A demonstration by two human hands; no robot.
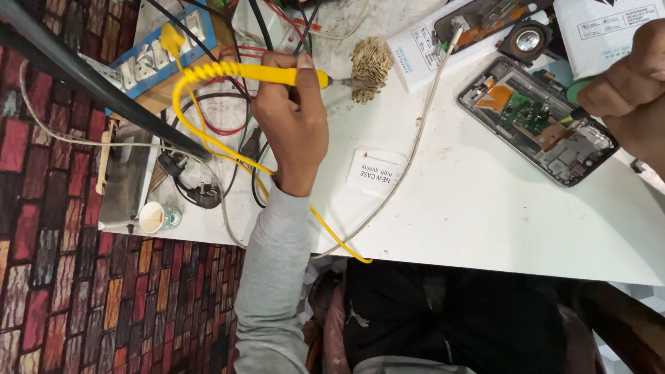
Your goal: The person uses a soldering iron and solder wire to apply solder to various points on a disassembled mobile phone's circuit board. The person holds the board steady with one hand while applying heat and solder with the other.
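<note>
My left hand [291, 118], in a grey sleeve, grips a yellow soldering iron [277, 73] by its handle. The iron's metal tip is pushed into a ball of brass cleaning wool [372, 59] on the white table [485, 208]. My right hand [627, 86] at the right edge is closed on a green-handled tool [575, 91]. The tool's dark end rests on an opened phone [537, 121], whose green circuit board and orange flex cables are exposed.
A coiled yellow cord [201, 76] runs from the iron over a blue-and-white power strip [156, 48] and tangled black and red wires. A white label card [374, 170], a small speaker [526, 39], white packets and a second phone frame [485, 17] lie about. A patterned brick floor is at left.
</note>
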